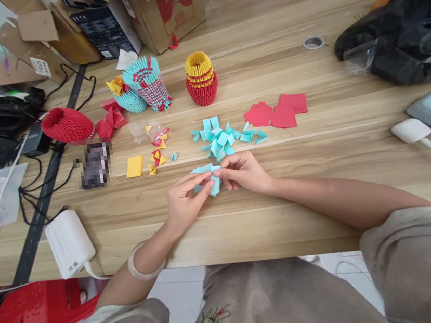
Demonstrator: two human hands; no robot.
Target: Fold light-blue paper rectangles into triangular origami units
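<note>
Near the front of the wooden table, my left hand [186,199] pinches a small light-blue paper piece [215,174] between thumb and fingers. My right hand [246,172] grips the same piece from the other side, its fingers curled. More light-blue paper [214,189] lies just under and beside the fingertips. Beyond the hands is a loose pile of folded light-blue pieces [220,139]. Red paper squares [283,114] lie to its right. To the left are a yellow paper stack [135,166] and small yellow and red folded pieces [158,158].
Folded-paper vases [201,79] stand farther back, with a red one [67,124] at the left. Cardboard boxes [166,13] line the back. A white power bank [70,242], cables and a phone [95,164] lie left; a black bag [403,28] and white charger [411,130] are right.
</note>
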